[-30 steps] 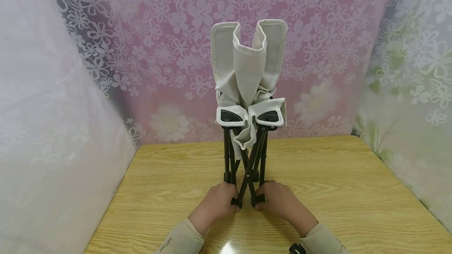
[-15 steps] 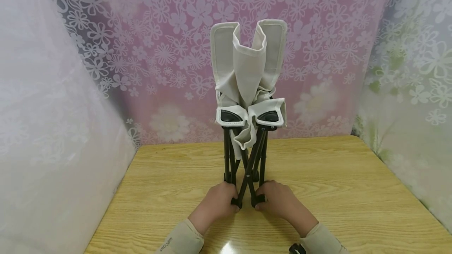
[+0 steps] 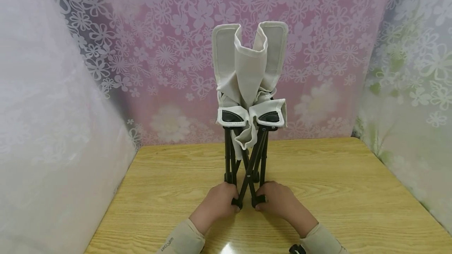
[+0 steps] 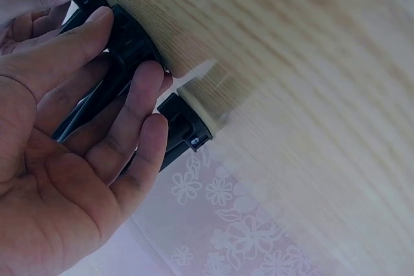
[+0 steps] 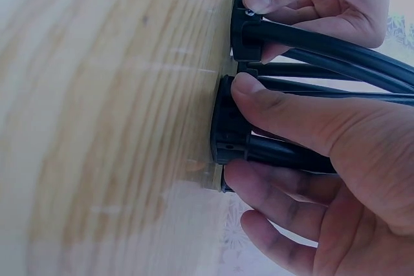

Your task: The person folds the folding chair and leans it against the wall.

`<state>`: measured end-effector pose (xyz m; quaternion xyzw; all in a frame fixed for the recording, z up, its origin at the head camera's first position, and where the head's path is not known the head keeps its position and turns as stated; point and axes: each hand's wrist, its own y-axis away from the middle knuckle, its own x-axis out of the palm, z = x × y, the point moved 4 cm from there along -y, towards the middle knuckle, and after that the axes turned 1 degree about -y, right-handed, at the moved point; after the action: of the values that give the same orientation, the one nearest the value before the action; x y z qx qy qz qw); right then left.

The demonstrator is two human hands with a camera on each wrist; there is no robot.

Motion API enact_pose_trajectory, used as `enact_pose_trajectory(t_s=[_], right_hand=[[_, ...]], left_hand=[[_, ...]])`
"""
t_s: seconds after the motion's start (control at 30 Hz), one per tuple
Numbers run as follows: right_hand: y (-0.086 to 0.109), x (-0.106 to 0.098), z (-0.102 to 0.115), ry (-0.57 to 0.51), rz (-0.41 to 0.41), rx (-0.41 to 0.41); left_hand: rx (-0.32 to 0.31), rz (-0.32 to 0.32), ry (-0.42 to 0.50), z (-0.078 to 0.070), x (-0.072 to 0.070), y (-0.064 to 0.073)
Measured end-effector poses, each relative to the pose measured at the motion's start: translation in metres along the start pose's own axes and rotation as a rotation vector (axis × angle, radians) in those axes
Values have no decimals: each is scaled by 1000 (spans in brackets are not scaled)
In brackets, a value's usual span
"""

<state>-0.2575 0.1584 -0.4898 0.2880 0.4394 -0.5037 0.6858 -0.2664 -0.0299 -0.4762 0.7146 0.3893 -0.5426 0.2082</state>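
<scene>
A folding chair with off-white fabric and black tube legs stands upright and mostly folded on the wooden table. Its front legs cross in an X below the gathered fabric. My left hand grips the front left foot, thumb and curled fingers around the black plastic foot in the left wrist view. On the other side, my right hand pinches the front right foot between thumb and fingers. Both feet sit at the tabletop. The rear feet are partly hidden behind the front legs.
The wooden table extends around the chair to both sides. Behind it hangs a pink flowered curtain; pale sheets close in the left and right. A small black object shows beside the right sleeve.
The head view has shifted very slightly. Both hands keep their hold on the chair's front feet, and the chair stays in place.
</scene>
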Motion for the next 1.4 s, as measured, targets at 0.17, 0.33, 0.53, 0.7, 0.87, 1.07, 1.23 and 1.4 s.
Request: enact_pose_trajectory(t_s=[0.17,0.33,0.53,0.7,0.87,1.07,1.23,1.4], right_hand=[[-1,0,-1,9,-2,5],[-2,2,-3,6,-1,4],[-4,2,-4,6,9,11],[-4,2,-4,7,8,9],[-4,2,-3,5,3,5],[-4,2,-4,13,-4,0],[-4,2,-3,8,-10,-1],[-5,0,-2,22,-14,9]], left_hand=[[-6,1,-8,1,2,-1],[-13,10,-1,2,2,-2],[-24,23,17,4,3,-2],[-26,25,31,4,2,-2],[-23,22,32,5,3,-3],[-29,28,36,7,4,-5],[-24,25,38,7,5,-6],[-26,23,39,7,4,-6]])
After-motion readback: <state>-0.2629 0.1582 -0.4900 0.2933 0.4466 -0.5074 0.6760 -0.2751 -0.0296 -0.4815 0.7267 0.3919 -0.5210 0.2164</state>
